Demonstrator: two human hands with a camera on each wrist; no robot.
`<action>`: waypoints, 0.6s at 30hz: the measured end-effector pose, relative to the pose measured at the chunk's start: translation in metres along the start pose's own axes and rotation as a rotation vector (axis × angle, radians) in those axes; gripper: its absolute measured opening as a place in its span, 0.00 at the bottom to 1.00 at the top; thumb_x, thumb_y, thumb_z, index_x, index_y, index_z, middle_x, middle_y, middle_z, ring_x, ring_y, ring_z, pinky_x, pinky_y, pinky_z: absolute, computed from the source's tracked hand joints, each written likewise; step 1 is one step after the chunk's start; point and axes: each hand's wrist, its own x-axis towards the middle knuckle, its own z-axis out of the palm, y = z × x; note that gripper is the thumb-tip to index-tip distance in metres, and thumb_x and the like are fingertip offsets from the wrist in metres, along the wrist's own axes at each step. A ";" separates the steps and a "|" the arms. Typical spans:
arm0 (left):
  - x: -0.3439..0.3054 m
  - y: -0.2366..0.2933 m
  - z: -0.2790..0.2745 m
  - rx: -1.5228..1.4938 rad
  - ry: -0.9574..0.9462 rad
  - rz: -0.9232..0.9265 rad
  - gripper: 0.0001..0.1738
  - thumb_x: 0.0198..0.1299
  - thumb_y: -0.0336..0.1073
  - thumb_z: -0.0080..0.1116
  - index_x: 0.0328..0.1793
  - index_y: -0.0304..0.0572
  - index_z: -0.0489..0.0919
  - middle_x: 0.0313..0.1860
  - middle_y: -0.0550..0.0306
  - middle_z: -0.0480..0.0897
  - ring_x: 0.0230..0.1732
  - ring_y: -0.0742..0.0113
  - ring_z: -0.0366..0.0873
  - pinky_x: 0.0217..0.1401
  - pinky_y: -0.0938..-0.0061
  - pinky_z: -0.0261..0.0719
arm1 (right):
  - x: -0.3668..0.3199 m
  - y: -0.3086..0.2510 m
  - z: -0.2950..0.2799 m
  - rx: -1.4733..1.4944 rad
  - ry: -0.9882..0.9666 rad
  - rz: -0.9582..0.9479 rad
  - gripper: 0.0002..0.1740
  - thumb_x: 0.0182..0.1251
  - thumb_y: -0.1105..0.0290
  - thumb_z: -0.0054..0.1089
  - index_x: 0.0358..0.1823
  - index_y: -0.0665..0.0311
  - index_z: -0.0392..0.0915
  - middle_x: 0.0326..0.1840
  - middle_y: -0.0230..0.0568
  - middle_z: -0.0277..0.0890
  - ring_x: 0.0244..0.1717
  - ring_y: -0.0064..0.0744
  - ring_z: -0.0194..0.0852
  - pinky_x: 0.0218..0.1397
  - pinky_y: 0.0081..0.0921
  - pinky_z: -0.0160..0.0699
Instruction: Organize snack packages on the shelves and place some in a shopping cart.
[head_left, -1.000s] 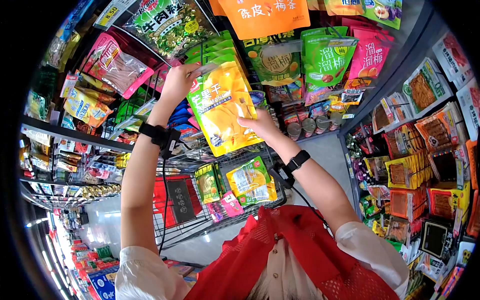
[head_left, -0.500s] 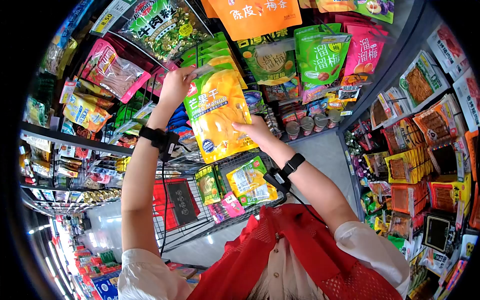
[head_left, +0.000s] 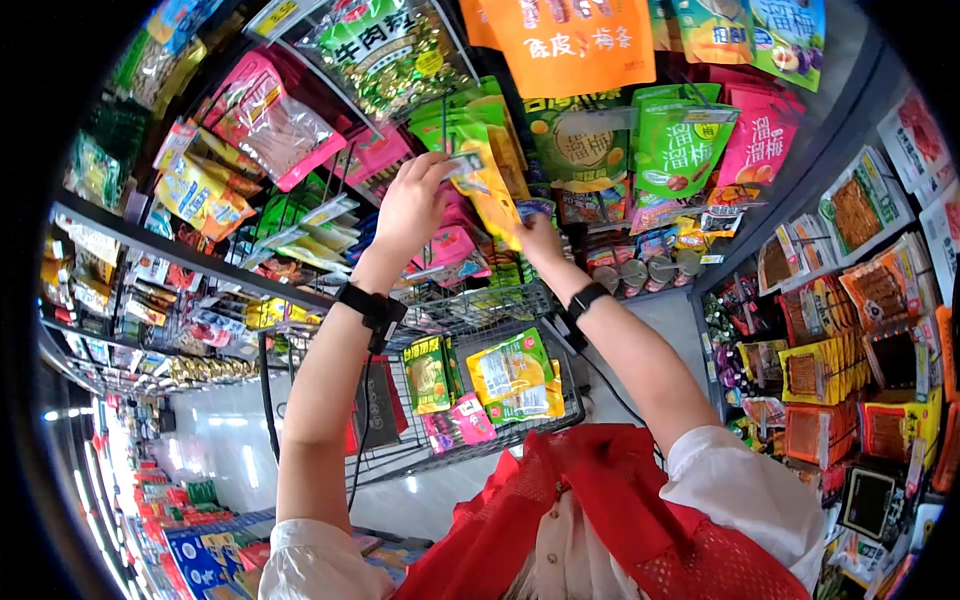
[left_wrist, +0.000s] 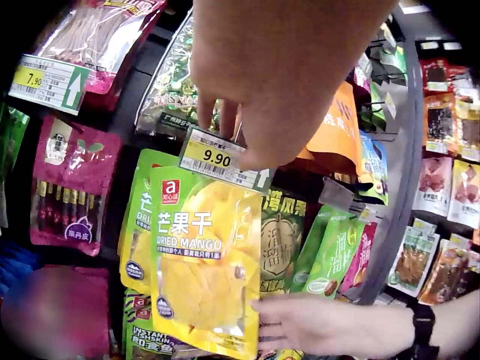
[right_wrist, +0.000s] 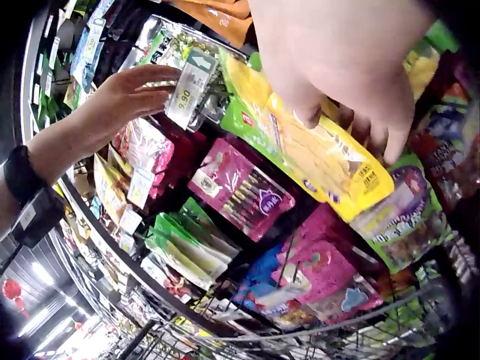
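Note:
A yellow-and-green bag of dried mango [left_wrist: 206, 281] hangs in front of matching bags on the shelf peg. My right hand [head_left: 543, 243] grips its lower side edge, the fingers bent at the border in the right wrist view. Seen from the head, the bag [head_left: 490, 195] is turned nearly edge-on. Above it, my left hand [head_left: 412, 205] pinches the price tag [left_wrist: 214, 159] reading 9.90 at the peg's front end. The tag overlaps the bag's top edge in the left wrist view, hiding the hang hole.
A wire shopping cart [head_left: 390, 460] stands below my hands, holding several snack bags [head_left: 510, 372]. An orange pouch [head_left: 575, 50] and green pouches [head_left: 680, 145] hang to the right. A bag of beef cubes [head_left: 385, 60] hangs upper left. Another rack [head_left: 820, 370] lines the right side.
The mango bag has gone up toward the peg and turned from facing me to nearly edge-on. Both hands have moved with it, and the head view has shifted slightly.

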 end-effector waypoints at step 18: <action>-0.351 -0.009 0.185 -0.386 -0.984 -0.417 0.24 0.47 0.39 0.57 0.52 0.41 0.71 0.57 0.43 0.66 0.60 0.47 0.60 0.61 0.61 0.61 | -0.179 0.212 -0.082 -0.105 -0.552 0.403 0.22 0.56 0.66 0.55 0.51 0.67 0.67 0.47 0.46 0.72 0.49 0.35 0.69 0.50 0.29 0.68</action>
